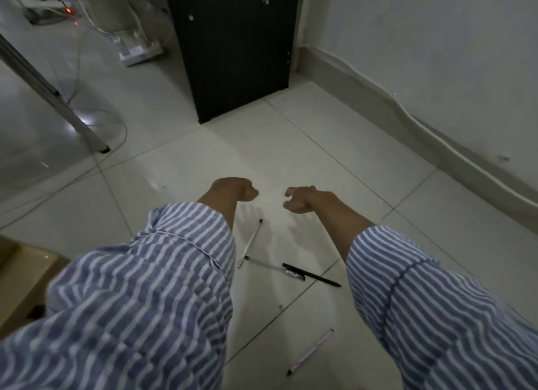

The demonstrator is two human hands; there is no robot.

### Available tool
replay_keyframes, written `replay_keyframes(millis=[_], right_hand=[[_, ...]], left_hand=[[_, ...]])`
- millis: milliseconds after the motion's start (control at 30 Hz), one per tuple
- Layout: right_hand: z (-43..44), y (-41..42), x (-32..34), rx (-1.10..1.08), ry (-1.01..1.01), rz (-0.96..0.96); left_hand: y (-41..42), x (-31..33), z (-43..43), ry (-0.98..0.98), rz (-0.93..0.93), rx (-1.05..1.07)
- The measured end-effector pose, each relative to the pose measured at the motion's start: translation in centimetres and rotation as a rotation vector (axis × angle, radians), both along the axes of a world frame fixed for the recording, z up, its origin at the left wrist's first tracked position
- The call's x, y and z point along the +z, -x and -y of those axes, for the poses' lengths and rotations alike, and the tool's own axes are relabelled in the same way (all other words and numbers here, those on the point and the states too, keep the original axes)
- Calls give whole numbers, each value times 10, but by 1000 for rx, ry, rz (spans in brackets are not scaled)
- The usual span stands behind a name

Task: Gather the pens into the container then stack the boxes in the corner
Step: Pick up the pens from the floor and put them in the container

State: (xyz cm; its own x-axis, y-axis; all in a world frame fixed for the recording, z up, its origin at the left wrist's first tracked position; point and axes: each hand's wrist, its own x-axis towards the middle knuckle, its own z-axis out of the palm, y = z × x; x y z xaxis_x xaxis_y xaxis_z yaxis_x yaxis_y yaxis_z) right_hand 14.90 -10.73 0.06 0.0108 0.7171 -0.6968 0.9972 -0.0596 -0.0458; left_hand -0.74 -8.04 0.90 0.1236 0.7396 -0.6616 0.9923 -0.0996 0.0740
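Four pens lie on the pale glossy tiled floor [334,145], below and between the person's outstretched forearms. A slim white pen with a dark tip [250,243] lies diagonally, just below the left wrist. A second slim clear-white pen [266,263] lies crosswise with one end close to the first pen's lower tip. Its other end meets the cap end of a black capped pen [311,275], which lies across a tile joint. A pale pink patterned pen with a dark tip [310,352] lies well apart, nearer the camera. The left hand [234,189] hangs above the floor with fingers drawn in to a fist, nothing held. The right hand [301,198] is beside it, apart from it, fingers loosely curled and spread, grasping nothing. Both arms wear blue-and-white striped fabric sleeves [163,273]. A brown cardboard box [20,273] sits at the left edge, partly hidden by the left sleeve. Beyond the hands a dark wooden cabinet panel [233,48] stands on the floor near the white wall [422,40]. Further left are a slanted metal table leg [58,98] and a white power strip [139,53] with cables.
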Motion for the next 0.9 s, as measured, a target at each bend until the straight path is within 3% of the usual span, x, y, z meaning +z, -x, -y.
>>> replay_keyframes(millis=[167,433,667,767,900], right_hand=[[5,-6,-10,107,17,14],[15,12,-49,168,-96,-181],[18,65,-79,397,-326,-244],[11,88,-85,327,-375,-225],[5,114,-90,54,-319,-264]], left_hand=[[12,-42,12,2,110,55],[75,-71,23,-122,191,184],[99,-92,28,-215,136,416],[97,-103,33,-115,108,500],[90,-113,28,-136,150,583]])
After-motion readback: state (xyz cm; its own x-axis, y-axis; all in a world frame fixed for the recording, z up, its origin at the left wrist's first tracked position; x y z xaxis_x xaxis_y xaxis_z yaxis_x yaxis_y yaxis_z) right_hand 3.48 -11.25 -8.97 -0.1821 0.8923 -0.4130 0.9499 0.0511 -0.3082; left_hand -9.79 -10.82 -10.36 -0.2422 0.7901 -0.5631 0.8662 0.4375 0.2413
